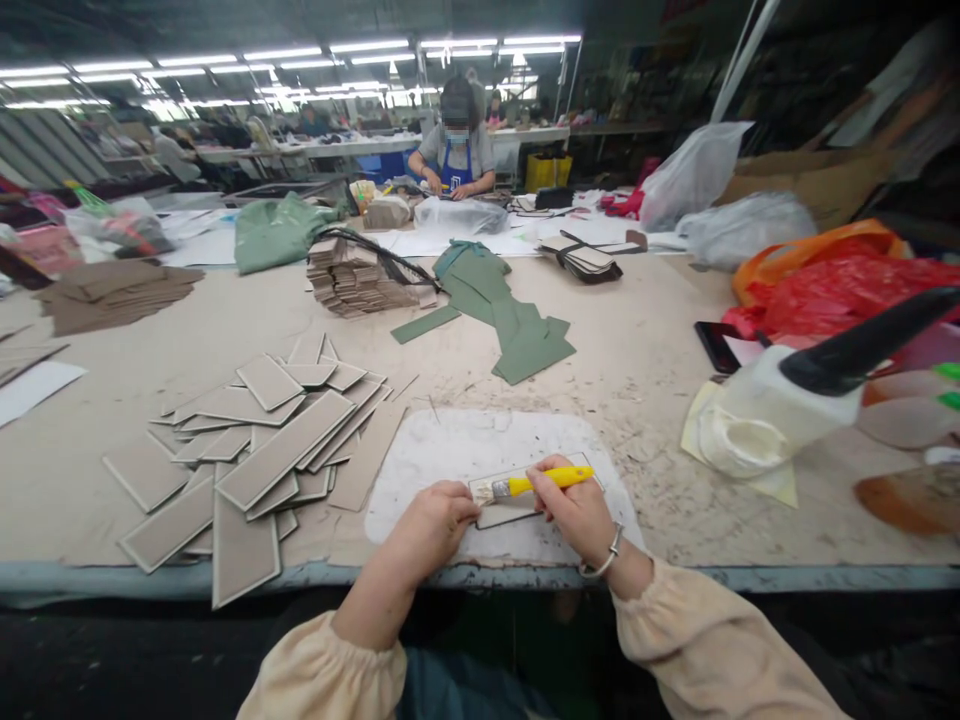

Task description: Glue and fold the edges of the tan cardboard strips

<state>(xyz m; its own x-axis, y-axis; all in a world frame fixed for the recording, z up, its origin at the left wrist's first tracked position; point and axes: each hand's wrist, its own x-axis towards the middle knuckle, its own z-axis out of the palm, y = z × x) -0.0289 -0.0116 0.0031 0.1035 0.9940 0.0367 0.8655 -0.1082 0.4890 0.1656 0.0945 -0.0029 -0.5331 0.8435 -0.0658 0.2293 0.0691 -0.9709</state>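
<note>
My right hand (574, 508) is closed around the yellow handle of a paintbrush (551, 480). The brush lies nearly level, its pale bristles touching the left end of a flat rectangular panel (506, 513) with a dark edge. Fingers pinched together, my left hand (439, 520) is at the panel's left end, close to the bristles; its fingertips seem to grip the panel's edge. Under the panel is a white board (427, 450) with rounded corners. A heap of similar beige panels (285, 450) with pale borders lies to the left.
On the right, a white plastic container (780, 410) with a black handle stands on yellow paper. Green pieces (480, 290) and a bundled stack (360, 275) lie farther back. Red and orange bags (847, 290) are at right. A person in a blue apron (456, 165) works opposite.
</note>
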